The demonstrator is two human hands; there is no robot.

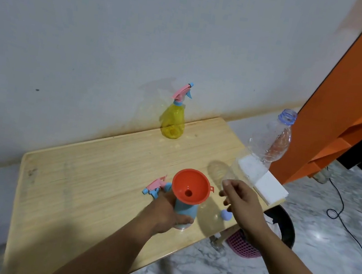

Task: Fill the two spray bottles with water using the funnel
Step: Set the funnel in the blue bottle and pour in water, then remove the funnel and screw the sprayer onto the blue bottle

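Note:
An orange funnel sits in the neck of a blue spray bottle standing on the wooden table. My left hand is wrapped around that bottle. My right hand holds the base of a clear plastic water bottle, capless, its mouth tilted up and to the right; it looks nearly empty. The blue bottle's pink and blue spray head lies on the table left of the funnel. A yellow spray bottle with its spray head on stands at the table's far edge by the wall.
A small blue cap lies on the table near my right wrist. A white block rests on the table's right corner. Below are a pink basket, a dark bin, a marble floor with a black cable, and orange furniture at right.

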